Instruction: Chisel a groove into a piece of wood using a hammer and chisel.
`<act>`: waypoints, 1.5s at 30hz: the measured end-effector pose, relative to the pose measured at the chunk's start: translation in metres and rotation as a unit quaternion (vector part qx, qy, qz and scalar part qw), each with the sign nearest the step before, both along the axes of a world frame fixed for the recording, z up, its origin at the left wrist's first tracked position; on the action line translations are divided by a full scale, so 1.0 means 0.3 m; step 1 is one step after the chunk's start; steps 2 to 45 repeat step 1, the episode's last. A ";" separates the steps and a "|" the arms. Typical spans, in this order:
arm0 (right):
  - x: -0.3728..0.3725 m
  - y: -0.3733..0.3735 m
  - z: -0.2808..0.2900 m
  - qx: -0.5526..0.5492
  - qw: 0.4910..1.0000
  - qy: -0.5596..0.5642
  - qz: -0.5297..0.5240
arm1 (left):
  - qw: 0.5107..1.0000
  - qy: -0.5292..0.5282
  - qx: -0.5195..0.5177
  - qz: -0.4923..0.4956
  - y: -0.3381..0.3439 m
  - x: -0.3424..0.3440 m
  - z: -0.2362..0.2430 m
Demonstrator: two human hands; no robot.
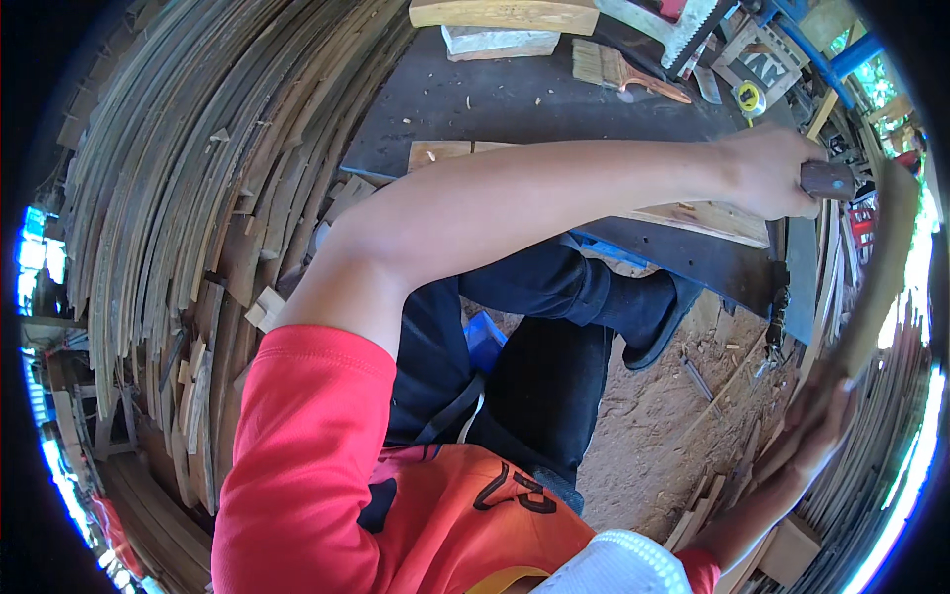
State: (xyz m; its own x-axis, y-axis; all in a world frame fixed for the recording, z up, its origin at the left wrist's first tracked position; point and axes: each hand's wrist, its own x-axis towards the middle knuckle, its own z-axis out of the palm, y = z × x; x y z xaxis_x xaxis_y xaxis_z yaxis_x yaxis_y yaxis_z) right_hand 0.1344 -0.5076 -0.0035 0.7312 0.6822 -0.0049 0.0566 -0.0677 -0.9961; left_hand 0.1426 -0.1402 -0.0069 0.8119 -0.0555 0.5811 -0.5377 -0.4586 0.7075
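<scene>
My left hand (767, 170) reaches across my body to the right and is closed on the dark handle of a large knife (827, 180). Its wide grey blade (800, 282) hangs down past the edge of the dark workbench (515, 99). My right hand (816, 426), low at the right, grips a long curved wooden strip (881, 277) that rises beside the blade. Whether blade and strip touch is unclear. A pale flat wood piece (708, 220) lies on the bench edge under my left wrist.
Stacks of curved wooden slats (198, 198) fill the left side, with more at the far right. On the bench lie a brush (618, 69), a yellow tape measure (750, 97) and wood blocks (500, 42). Below are my dark-trousered legs (554, 337) and a dirt floor (663, 436) with shavings.
</scene>
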 end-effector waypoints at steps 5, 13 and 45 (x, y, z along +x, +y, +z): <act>0.146 -0.221 0.023 0.088 0.959 0.199 0.183 | 1.000 0.020 -0.003 -0.015 0.000 -0.002 0.008; 0.146 -0.221 0.023 0.088 0.959 0.199 0.183 | 1.000 0.020 -0.003 -0.015 0.000 -0.002 0.008; 0.146 -0.221 0.023 0.088 0.959 0.199 0.183 | 1.000 0.020 -0.003 -0.015 0.000 -0.002 0.008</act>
